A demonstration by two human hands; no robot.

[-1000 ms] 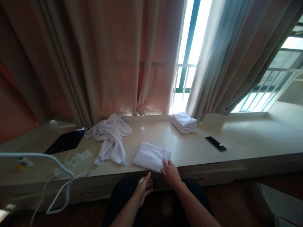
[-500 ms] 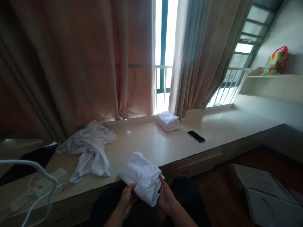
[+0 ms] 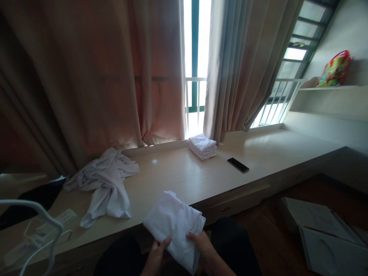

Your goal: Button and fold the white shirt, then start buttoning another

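Both hands grip a folded white cloth (image 3: 175,226), perhaps a garment, held over my lap at the desk's front edge. My left hand (image 3: 157,251) pinches its near left side with the thumb on top. On its right side my right hand (image 3: 202,245) has the thumb pressed on the upper face and the fingers underneath, hidden. A neat stack of folded white cloth (image 3: 202,147) sits at the back of the desk, below the curtain gap. To the left lies a crumpled white garment (image 3: 107,184), spread loosely.
A black phone (image 3: 238,165) lies on the desk (image 3: 161,168), right of the stack. A power strip (image 3: 57,222) and a white cable (image 3: 43,205) are at the left. An opened carton (image 3: 324,230) stands on the floor, right. A colourful bag (image 3: 335,69) rests on a shelf.
The folded cloth has come lower and nearer to me, tilting in my hands. My right thumb has moved from its right edge onto its upper face. The view has shifted slightly.
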